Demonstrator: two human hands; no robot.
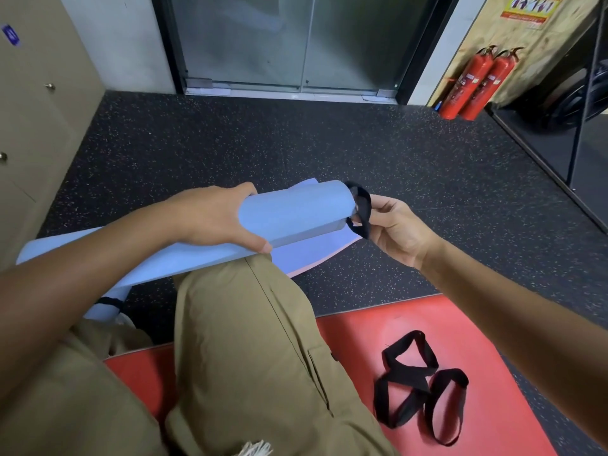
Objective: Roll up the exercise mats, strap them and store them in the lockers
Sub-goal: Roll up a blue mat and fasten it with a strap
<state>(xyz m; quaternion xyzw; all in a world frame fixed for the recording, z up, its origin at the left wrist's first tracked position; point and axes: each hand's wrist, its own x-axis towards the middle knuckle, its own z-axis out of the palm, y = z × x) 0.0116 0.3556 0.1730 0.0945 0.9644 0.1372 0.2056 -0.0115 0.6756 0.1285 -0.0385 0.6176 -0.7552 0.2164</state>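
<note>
Rolled blue exercise mat [289, 213]: held across the person's raised knee, one end pointing toward the glass door [296, 41], loose tail of the mat spread beneath it on the floor [296, 146].
Left hand [214, 218]: fingers and thumb curled round the middle of the roll, gripping it.
Right hand [394, 228]: pinches a black strap loop [360, 210] between thumb and fingers, the loop sitting just at the far end of the roll, partly over its rim.
Second black band [110, 301]: shows at the near end of the roll, below the left forearm; detail unclear.
Red exercise mat [411, 327]: flat on the floor under the person's legs.
Spare black straps [418, 386]: a loose tangle of loops lying on the red mat, right of the khaki trouser leg [243, 340].
Beige lockers [36, 103]: along the left wall, doors closed, small knobs.
Two red fire extinguishers [473, 83]: standing side by side against the far right wall.
</note>
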